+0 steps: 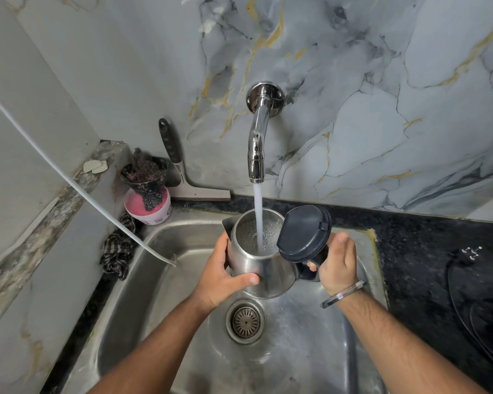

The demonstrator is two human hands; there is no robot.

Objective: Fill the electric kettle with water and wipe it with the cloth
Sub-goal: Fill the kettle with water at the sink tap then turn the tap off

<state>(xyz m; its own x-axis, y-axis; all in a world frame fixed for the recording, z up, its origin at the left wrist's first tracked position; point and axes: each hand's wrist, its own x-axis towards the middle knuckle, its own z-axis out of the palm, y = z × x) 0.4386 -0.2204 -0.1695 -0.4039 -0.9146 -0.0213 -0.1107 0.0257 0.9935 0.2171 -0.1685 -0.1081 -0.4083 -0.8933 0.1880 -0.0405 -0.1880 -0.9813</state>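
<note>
Gripping the shiny steel kettle, left hand fingers clasp its body, right hand fingers its dark handle.

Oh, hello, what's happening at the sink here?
A person is filling a steel electric kettle under the running wall tap, held over the sink. The left hand steadies the kettle's body, the right hand grips its handle, and the dark lid is flipped open. Water streams straight in. A checked cloth lies at the sink's left edge, not yet in use.
</note>
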